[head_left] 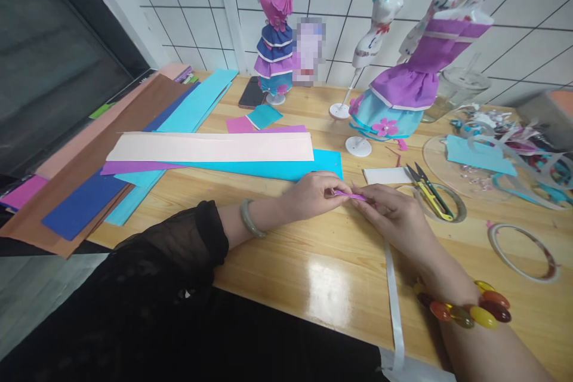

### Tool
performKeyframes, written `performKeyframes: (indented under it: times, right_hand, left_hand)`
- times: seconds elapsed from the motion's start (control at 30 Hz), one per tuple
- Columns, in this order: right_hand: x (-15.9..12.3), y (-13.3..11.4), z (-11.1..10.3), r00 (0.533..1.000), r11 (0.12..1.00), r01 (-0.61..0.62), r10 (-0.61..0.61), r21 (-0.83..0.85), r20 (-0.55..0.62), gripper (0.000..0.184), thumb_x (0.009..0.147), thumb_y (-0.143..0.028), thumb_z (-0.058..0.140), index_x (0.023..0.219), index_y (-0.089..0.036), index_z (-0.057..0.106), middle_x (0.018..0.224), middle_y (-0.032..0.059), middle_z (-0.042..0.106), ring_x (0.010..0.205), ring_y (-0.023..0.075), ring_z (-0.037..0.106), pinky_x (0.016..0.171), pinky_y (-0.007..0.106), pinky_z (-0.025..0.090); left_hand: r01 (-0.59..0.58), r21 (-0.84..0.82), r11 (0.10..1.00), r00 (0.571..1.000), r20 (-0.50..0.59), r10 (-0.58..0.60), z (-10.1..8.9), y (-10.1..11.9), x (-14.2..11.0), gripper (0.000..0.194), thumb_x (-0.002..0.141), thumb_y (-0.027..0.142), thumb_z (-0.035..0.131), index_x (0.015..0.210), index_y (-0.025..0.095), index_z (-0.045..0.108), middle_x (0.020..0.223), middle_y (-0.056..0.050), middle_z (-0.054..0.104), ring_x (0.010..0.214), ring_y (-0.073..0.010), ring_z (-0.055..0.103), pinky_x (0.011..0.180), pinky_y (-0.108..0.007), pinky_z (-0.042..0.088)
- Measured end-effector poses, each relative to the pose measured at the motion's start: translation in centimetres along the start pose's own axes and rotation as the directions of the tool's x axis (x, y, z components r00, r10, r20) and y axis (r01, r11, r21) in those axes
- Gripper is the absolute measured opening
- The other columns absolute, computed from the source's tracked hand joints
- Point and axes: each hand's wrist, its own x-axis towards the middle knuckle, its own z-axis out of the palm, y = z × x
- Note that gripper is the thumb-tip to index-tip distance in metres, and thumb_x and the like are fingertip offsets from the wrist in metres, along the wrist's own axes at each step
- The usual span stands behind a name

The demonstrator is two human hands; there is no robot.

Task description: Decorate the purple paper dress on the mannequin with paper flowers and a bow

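Between my two hands, over the middle of the table, is a small narrow piece of purple paper (353, 195). My left hand (311, 196) pinches its left end with thumb and forefinger. At the other end, the fingers of my right hand (394, 209) are pressed on it. A white strip of tape (393, 304) runs from under my right hand down to the table's near edge. Just beyond my hands lie a blue paper strip (329, 162) and a cream paper strip (215, 147). Yellow-handled thread snips (430, 194) rest on a tape roll to the right.
Mini dress forms stand along the back, one in a purple and blue paper dress (405, 83), another in a layered dress (274, 51). Long coloured paper sheets (85, 203) pile at left. A second tape roll (523, 250) and a round tray (436, 158) lie at right.
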Motion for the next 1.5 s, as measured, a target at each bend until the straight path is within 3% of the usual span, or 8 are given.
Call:
performKeyframes:
  times: [0.23,0.5,0.67,0.8,0.93,1.07,1.23,1.5]
  right_hand:
    - [-0.2,0.0,0.1,0.999,0.999,-0.02,0.019,-0.032,-0.051,0.03,0.082,-0.024,0.057,0.112,-0.019,0.06,0.092,0.0091,0.067,0.076,0.0186,0.063,0.064,0.032,0.05]
    - [-0.2,-0.1,0.0,0.999,1.0,0.001,-0.002,-0.004,-0.033,0.011,0.083,-0.021,0.056,0.093,-0.021,0.061,0.081,0.0039,0.065,0.072,0.0158,0.06,0.062,0.028,0.048]
    - [-0.1,-0.6,-0.3,0.996,0.998,0.047,-0.05,-0.038,-0.071,0.01,0.082,-0.018,0.056,0.092,-0.021,0.06,0.079,0.0029,0.064,0.069,0.0148,0.059,0.062,0.027,0.046]
    - [0.0,-1.0,-0.6,0.989,0.992,0.097,-0.104,-0.075,-0.101,0.01,0.082,-0.015,0.056,0.09,-0.021,0.058,0.078,0.0027,0.063,0.068,0.0143,0.058,0.062,0.027,0.046]
    - [-0.1,-0.9,-0.7,0.98,0.983,0.156,-0.166,-0.098,-0.108,0.015,0.082,-0.012,0.056,0.093,-0.021,0.059,0.083,0.0039,0.064,0.075,0.0154,0.06,0.067,0.028,0.048]
    - [-0.3,-0.5,-0.7,0.965,0.965,0.231,-0.244,-0.122,-0.101,0.021,0.082,-0.01,0.056,0.099,-0.022,0.059,0.094,0.0062,0.064,0.086,0.0176,0.061,0.074,0.03,0.049]
    - [-0.5,-0.3,-0.7,0.966,0.955,0.237,-0.251,-0.177,-0.059,0.024,0.084,-0.009,0.052,0.101,-0.023,0.061,0.101,0.0069,0.061,0.09,0.0176,0.061,0.073,0.03,0.049]
    - [-0.8,-0.5,-0.8,0.98,0.957,0.196,-0.2,-0.213,-0.002,0.025,0.086,-0.015,0.05,0.103,-0.027,0.062,0.107,0.0072,0.06,0.091,0.0191,0.06,0.07,0.032,0.049]
  left_hand:
    - [0.011,0.028,1.0,1.0,0.028,-0.012,-0.2,0.2,0.0,0.016,0.081,0.025,0.053,0.084,0.016,0.065,0.079,-0.004,0.064,0.076,-0.01,0.056,0.074,-0.024,0.043]
    - [0.033,-0.032,0.999,0.999,0.037,-0.032,-0.2,0.4,0.0,0.013,0.081,0.021,0.052,0.082,0.016,0.063,0.08,-0.002,0.063,0.074,-0.009,0.055,0.073,-0.023,0.042]
    - [0.173,-0.156,0.972,0.985,0.028,-0.171,0.0,0.4,0.0,0.012,0.078,0.023,0.055,0.086,0.016,0.059,0.085,-0.003,0.061,0.075,-0.0089,0.054,0.071,-0.023,0.043]
    - [0.32,-0.473,0.821,0.947,0.136,-0.291,0.4,-0.2,0.1,0.023,0.075,0.018,0.056,0.097,0.015,0.051,0.082,-0.004,0.06,0.073,-0.0102,0.058,0.068,-0.024,0.045]
    - [0.524,-0.696,0.491,0.851,0.404,-0.335,-0.1,-0.5,0.5,0.032,0.077,0.021,0.053,0.107,0.017,0.043,0.074,-0.004,0.062,0.065,-0.0143,0.061,0.06,-0.028,0.046]
    - [0.644,-0.737,0.207,0.762,0.593,-0.261,-0.9,-0.4,0.9,0.034,0.081,0.033,0.047,0.11,0.016,0.044,0.074,-0.007,0.063,0.066,-0.018,0.063,0.06,-0.031,0.047]
    - [0.701,-0.682,0.207,0.712,0.659,-0.242,-1.2,-0.2,1.0,0.032,0.078,0.03,0.055,0.106,0.016,0.048,0.074,-0.006,0.063,0.063,-0.0143,0.061,0.058,-0.026,0.045]
    - [0.727,-0.655,0.206,0.685,0.669,-0.289,-1.1,-0.3,0.8,0.029,0.074,0.019,0.061,0.101,0.017,0.049,0.069,-0.002,0.061,0.06,-0.0105,0.058,0.059,-0.026,0.042]
